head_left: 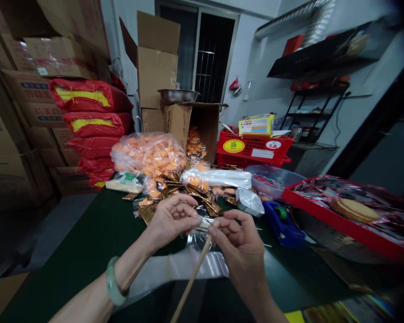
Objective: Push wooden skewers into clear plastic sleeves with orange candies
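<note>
Clear plastic [205, 220] lies at the fingertips of both hands, above the dark green table [87, 242]. Beyond, to the right, stands a red crate [279, 150]; a bulging bag of orange pieces [148, 154] sits at the far left. Flat clear sleeves [180, 268] lie below the hands. The left hand [171, 220] is half curled, thumb and fingers pinching the plastic. The right hand [242, 237], fingers loosely bent, pinches the upper end of a thin pale stick [191, 282] against it.
</note>
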{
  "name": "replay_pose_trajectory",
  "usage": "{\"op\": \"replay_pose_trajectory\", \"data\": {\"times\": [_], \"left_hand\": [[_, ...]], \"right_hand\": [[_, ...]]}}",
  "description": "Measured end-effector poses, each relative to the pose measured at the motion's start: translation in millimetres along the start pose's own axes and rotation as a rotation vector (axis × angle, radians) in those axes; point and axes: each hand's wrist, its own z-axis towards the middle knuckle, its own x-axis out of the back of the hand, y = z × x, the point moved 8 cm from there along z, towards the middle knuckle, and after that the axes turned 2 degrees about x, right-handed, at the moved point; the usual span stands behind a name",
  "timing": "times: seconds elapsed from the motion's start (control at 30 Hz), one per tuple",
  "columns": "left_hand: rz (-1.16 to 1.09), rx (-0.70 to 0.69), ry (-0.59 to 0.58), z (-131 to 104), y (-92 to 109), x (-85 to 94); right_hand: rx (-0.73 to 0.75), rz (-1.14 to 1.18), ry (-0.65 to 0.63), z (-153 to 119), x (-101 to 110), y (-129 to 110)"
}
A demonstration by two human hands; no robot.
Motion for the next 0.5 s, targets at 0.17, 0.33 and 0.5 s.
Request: {"op": "replay_pose_trajectory", "data": {"times": [0.17,0.33,0.5], "left_hand": [[-0.115,0.079,0.014,-6.9,-12.6,-1.0],[-0.015,0.171,-0.08,-14.8,-26.9,-19.8],[-0.028,0.181,0.028,-10.3,-30.0,-10.3]], "right_hand": [[-0.088,0.062,0.081,2.7,11.1,4.9],[-0.208,0.144,0.014,6.2,10.0,20.1],[-0.271,0.159,0.101,16.2,33.8,23.1]]}}
